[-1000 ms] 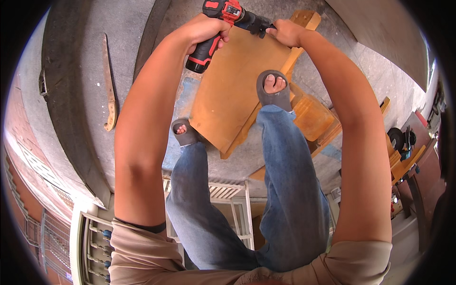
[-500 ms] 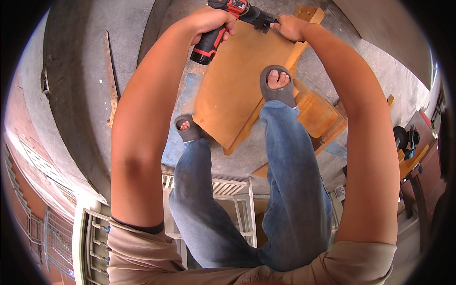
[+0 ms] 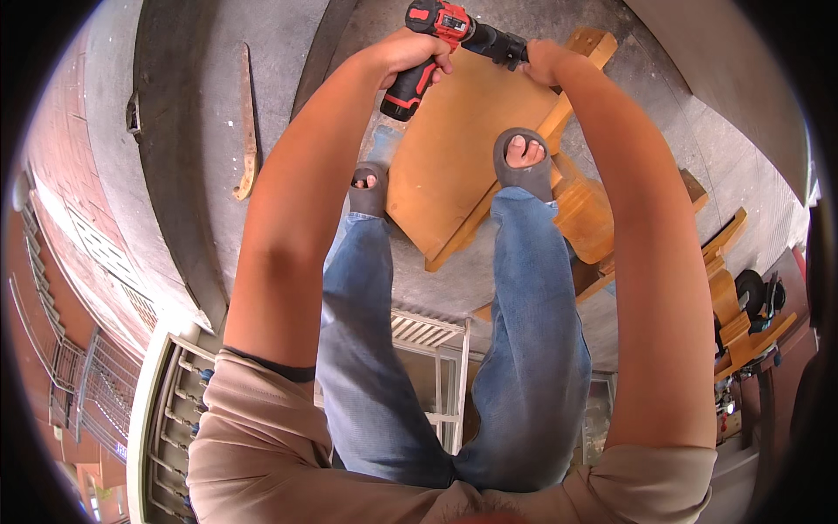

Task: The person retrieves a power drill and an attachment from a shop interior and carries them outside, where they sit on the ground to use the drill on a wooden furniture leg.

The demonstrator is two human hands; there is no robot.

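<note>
My left hand (image 3: 408, 54) is closed round the grip of a red and black cordless drill (image 3: 448, 24), whose battery end points down toward me. A long black attachment (image 3: 496, 45) sticks out of its nose to the right. At the attachment's far end my right hand (image 3: 543, 63) is closed, its fingertips partly hidden. Below both hands lies a broad orange-brown wooden panel (image 3: 463, 131) with a raised strip along its right edge. My right foot in a grey slipper (image 3: 522, 166) rests on the panel. The left slipper (image 3: 369, 199) stands beside its left edge.
A handsaw (image 3: 250, 122) with a wooden handle lies on the concrete at left. Wooden pieces (image 3: 583, 218) lie right of the panel. Farther right are more boards (image 3: 724, 301) and a dark round object (image 3: 749, 288). A white metal frame (image 3: 428, 332) shows behind my legs.
The whole view has shifted, so hands, drill and panel sit farther right and slightly lower. My left foot has moved forward along the panel's edge. Both hands keep their hold.
</note>
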